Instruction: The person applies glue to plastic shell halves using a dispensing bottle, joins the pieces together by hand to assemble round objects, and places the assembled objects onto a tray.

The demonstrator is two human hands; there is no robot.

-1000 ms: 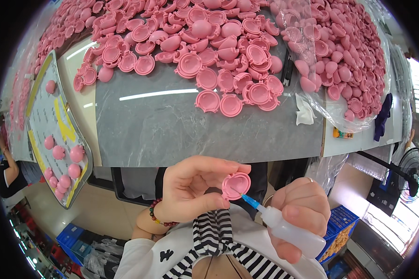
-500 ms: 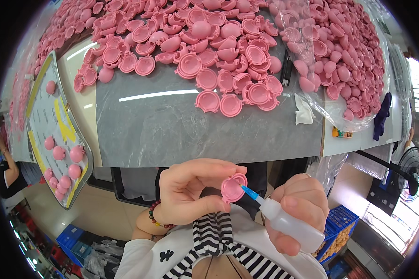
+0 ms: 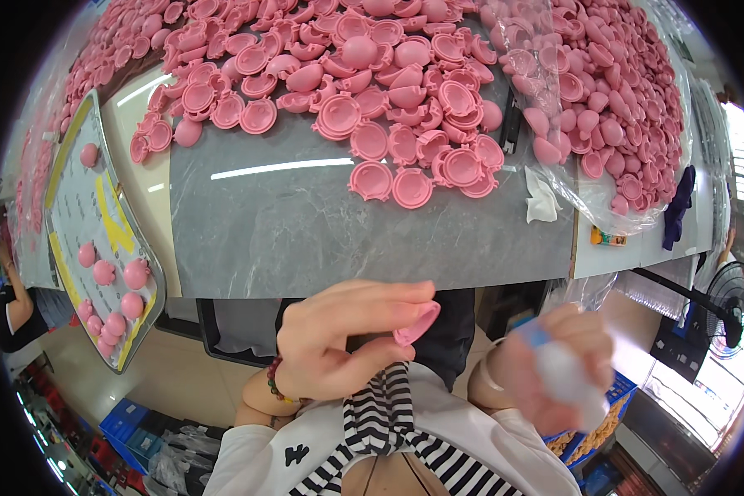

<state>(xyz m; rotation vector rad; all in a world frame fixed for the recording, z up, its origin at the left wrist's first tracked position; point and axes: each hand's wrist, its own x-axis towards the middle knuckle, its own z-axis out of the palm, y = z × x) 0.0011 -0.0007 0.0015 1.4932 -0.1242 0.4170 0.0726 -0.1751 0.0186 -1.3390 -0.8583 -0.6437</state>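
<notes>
Between the thumb and fingers of my left hand [image 3: 339,335] is a pink plastic half shell [image 3: 417,324], tilted so its rim faces right. My right hand [image 3: 558,360] is smeared by motion but is wrapped round a white squeeze bottle [image 3: 566,376] with a blue tip [image 3: 531,334]. Bottle and shell are well apart. Both hands are just in front of the grey marbled tabletop [image 3: 347,240]. Beyond them, loose pink half shells [image 3: 412,188] are heaped on the far part of the table.
Left of the table, a tray [image 3: 81,240] with yellow tape carries several closed pink balls [image 3: 135,274]. A clear plastic bag [image 3: 608,211] full of pink shells lies at right, near a white scrap [image 3: 541,197]. A black fan [image 3: 726,310] and blue crate [image 3: 624,388] stand at right.
My right hand has pulled the squeeze bottle away from the shell, to the right, and its tip now points up and left. My left hand has turned the shell nearly edge-on.
</notes>
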